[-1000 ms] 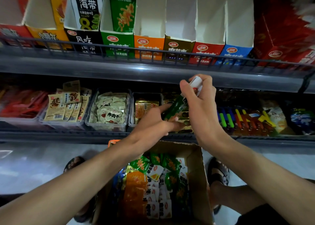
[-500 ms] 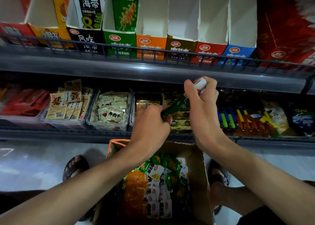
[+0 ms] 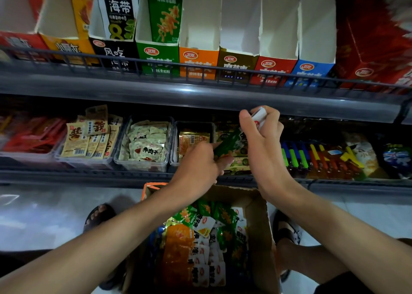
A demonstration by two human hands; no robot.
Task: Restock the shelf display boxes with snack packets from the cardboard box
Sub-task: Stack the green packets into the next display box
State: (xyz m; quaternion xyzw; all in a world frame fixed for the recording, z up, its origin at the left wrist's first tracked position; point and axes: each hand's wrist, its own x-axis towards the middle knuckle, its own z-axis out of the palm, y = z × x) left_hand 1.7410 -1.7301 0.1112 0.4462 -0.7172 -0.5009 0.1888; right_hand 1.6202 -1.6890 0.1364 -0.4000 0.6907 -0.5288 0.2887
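Both hands hold a bunch of green-and-white snack packets (image 3: 231,143) in front of the lower shelf. My right hand (image 3: 264,146) grips the upper white ends, thumb up. My left hand (image 3: 198,164) pinches the lower green ends. Below them an open cardboard box (image 3: 259,215) on the floor holds several green, orange and white packets (image 3: 200,244). On the upper shelf stand display boxes: green (image 3: 158,55), orange (image 3: 198,59), brown (image 3: 236,64), red (image 3: 275,67) and blue (image 3: 312,71).
A wire rail (image 3: 200,68) runs along the upper shelf's front. The lower shelf carries clear bins of snacks (image 3: 145,146) and coloured items (image 3: 321,157) at the right. My sandalled feet (image 3: 98,215) flank the cardboard box on the pale floor.
The view has tilted slightly and both hands sit a little lower and to the right in the frame. They still hold the same packets together.
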